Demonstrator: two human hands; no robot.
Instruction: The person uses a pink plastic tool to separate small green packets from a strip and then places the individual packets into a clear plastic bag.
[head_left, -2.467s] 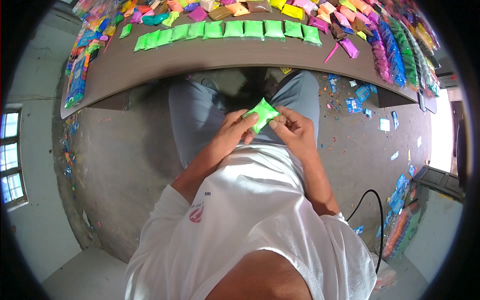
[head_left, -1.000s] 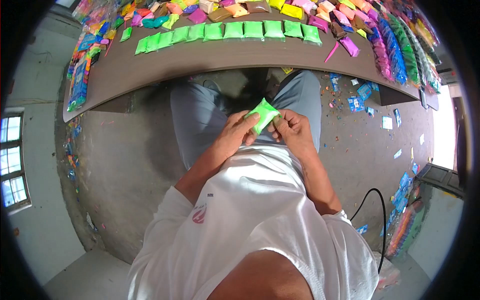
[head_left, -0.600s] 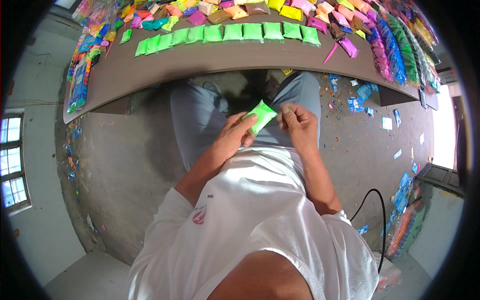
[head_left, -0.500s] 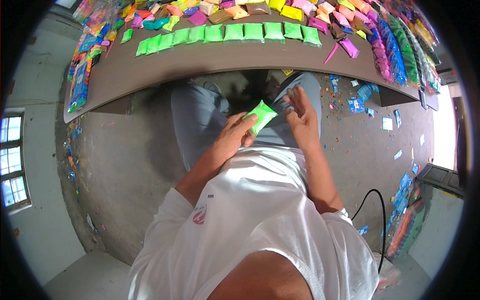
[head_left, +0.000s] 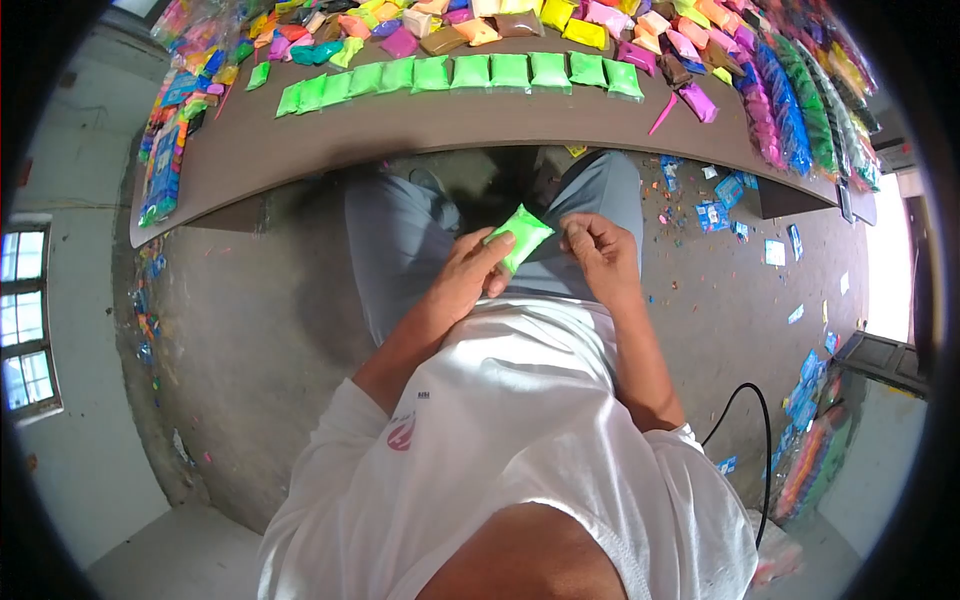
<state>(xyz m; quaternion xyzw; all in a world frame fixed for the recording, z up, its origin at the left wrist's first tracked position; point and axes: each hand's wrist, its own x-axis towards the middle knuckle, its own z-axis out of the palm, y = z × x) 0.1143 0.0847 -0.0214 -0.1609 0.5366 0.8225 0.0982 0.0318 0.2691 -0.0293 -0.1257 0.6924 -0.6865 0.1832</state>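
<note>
Over my lap, my left hand [head_left: 468, 268] is closed round a bright green packet [head_left: 522, 238], thumb on top and fingers beneath. The packet is a small, plump pouch with a flat crimped end pointing up and to the right. Just right of it, my right hand [head_left: 604, 252] has its fingers curled, with thumb and forefinger drawn together. A small gap separates it from the packet. Whether anything is pinched there is too small to make out. On the table, a row of similar green packets [head_left: 430, 74] lies side by side, some overlapping at the left.
Beyond the row, a heap of coloured packets [head_left: 400, 42] covers the back of the brown table [head_left: 400, 125]. Long filled bags [head_left: 790, 105] lie at its right, beside a pink stick [head_left: 662, 114]. Blue wrappers [head_left: 712, 214] litter the floor. A black cable [head_left: 768, 440] curves at the right.
My right hand has gone from raised, spread fingers to a curled pinch, slightly lower and nearer the packet. My left hand still holds the green packet in about the same place.
</note>
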